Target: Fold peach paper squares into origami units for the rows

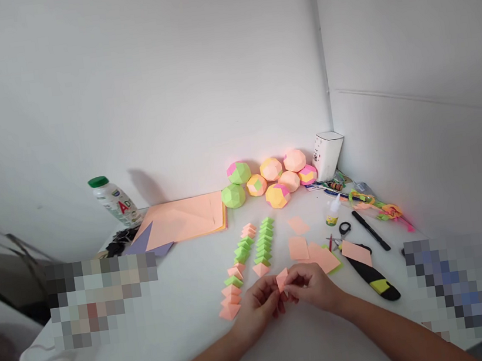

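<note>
A small folded piece of peach paper (282, 280) is pinched between my two hands above the front of the table. My left hand (259, 302) grips its lower left side with thumb and fingers. On the right side, my right hand (312, 283) holds the same piece by its fingertips. Left of it run two rows of folded paper units: a mixed peach and green row (242, 251) and a mostly green row (263, 242). Flat peach squares (298, 248) and a larger peach sheet (325, 258) lie just beyond my right hand.
Several paper balls (277, 196) sit by the wall, beside a white box (329, 154). A peach paper stack (184, 219) and a green-capped bottle (115, 203) stand left. Scissors (369, 276), a glue bottle (333, 213) and a black pen-like tool (371, 230) lie right.
</note>
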`<action>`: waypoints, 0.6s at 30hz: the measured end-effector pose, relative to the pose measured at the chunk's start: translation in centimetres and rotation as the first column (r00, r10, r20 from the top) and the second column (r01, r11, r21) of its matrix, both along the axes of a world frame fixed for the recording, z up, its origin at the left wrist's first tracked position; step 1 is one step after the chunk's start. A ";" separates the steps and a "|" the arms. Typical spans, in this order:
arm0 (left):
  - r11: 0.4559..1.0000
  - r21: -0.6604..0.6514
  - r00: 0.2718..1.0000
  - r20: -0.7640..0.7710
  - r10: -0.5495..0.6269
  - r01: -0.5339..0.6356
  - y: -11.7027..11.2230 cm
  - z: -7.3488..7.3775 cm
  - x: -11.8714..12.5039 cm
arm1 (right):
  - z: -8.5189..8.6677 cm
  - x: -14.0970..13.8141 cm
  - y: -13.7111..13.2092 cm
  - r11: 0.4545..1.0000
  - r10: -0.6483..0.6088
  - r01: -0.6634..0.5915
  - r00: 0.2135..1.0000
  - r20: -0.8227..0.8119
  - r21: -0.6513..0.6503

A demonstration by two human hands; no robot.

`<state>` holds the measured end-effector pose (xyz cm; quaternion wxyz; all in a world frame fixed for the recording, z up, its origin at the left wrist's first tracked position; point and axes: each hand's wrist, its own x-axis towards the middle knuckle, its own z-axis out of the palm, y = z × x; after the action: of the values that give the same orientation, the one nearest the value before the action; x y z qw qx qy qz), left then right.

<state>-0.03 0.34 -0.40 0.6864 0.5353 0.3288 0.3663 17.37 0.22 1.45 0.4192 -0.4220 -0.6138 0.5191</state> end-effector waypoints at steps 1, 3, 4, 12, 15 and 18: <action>1.000 0.009 1.000 -0.013 -0.005 0.005 -0.1 0.2 0.0 | -0.1 0.0 0.0 0.998 -0.011 0.009 0.999 -0.031 -0.054; 1.000 0.016 0.999 -0.039 -0.015 0.016 -0.2 0.5 -0.1 | -0.4 0.0 0.0 0.992 -0.032 0.022 0.997 -0.077 -0.121; 1.000 0.017 0.999 -0.049 -0.020 0.021 -0.3 0.6 -0.1 | -0.5 0.0 0.0 0.990 -0.037 0.024 0.995 -0.092 -0.137; 0.998 0.009 0.977 -0.204 0.062 -0.061 -0.4 -0.1 0.3 | -0.3 -0.1 -0.1 0.990 -0.058 0.047 0.995 -0.082 -0.132; 0.998 0.011 0.977 -0.205 0.060 -0.059 -0.4 -0.1 0.4 | -0.5 -0.1 -0.2 0.994 -0.046 0.042 0.998 -0.039 -0.096; 0.998 0.029 0.970 -0.237 0.053 -0.047 -0.4 0.1 0.3 | -1.0 -0.1 -0.2 0.998 -0.030 0.030 1.000 0.001 -0.063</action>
<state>0.30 -0.05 -0.30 0.6263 0.5748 0.4179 0.3205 17.24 0.00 0.45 0.4133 -0.4446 -0.5906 0.5318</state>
